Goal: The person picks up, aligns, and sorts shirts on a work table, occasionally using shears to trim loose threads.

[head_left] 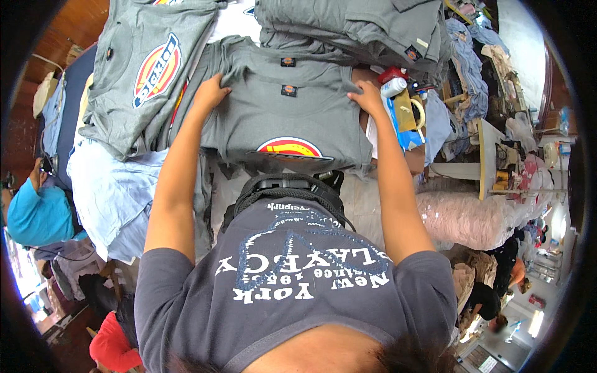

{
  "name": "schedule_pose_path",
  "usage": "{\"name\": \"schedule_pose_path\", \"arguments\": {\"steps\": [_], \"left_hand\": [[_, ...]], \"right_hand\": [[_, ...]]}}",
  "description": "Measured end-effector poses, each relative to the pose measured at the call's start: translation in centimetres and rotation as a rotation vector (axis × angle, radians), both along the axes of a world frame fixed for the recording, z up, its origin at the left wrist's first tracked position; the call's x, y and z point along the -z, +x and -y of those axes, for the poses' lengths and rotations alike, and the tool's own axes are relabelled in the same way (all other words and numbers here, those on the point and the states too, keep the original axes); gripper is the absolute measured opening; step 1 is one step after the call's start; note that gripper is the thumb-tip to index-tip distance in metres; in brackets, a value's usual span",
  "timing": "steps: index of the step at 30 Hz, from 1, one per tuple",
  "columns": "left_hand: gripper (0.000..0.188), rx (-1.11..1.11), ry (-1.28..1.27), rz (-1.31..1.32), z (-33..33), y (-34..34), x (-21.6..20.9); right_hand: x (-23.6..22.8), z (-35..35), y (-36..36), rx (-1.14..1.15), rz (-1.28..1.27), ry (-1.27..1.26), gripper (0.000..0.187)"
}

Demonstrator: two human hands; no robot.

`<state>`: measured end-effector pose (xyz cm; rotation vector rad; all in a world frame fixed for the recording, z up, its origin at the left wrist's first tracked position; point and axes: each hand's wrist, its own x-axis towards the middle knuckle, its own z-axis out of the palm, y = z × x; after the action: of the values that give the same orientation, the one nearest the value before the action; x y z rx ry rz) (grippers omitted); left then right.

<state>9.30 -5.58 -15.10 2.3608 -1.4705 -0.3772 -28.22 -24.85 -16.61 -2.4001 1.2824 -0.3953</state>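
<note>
A grey T-shirt [249, 124] lies spread in front of me, with a red, yellow and blue print on its lower part. Two dark neck labels show one above the other, so a second shirt seems to lie beneath it. My left hand [211, 94] pinches the fabric near the left shoulder. At the opposite side, my right hand [370, 99] grips the shirt's edge between thumb and fingers. The shirt's lower edge hangs toward my waist.
Another printed grey shirt [115, 127] lies at the left, above pale blue cloth [118, 193]. Folded grey shirts [348, 28] are stacked behind. Right of my hand sit a white bottle [393, 87] and a tape roll [418, 114]. A person in teal [40, 211] is at far left.
</note>
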Motion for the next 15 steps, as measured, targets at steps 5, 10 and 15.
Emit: {"name": "schedule_pose_path", "arguments": {"steps": [5, 10, 15], "left_hand": [[0.016, 0.013, -0.089, -0.699, -7.1, -0.9, -12.4], [0.045, 0.392, -0.649, -1.224, -8.3, -0.9, -23.7], [0.037, 0.146, -0.567, -0.432, -1.7, 11.7, -28.7]], "right_hand": [[-10.7, -3.9, -3.5, -0.123, 0.288, 0.469, 0.017], [-24.3, -6.5, -5.9, -0.457, 1.11, 0.627, 0.006], [-30.8, 1.8, 2.2, -0.158, 0.521, 0.204, 0.029]]}}
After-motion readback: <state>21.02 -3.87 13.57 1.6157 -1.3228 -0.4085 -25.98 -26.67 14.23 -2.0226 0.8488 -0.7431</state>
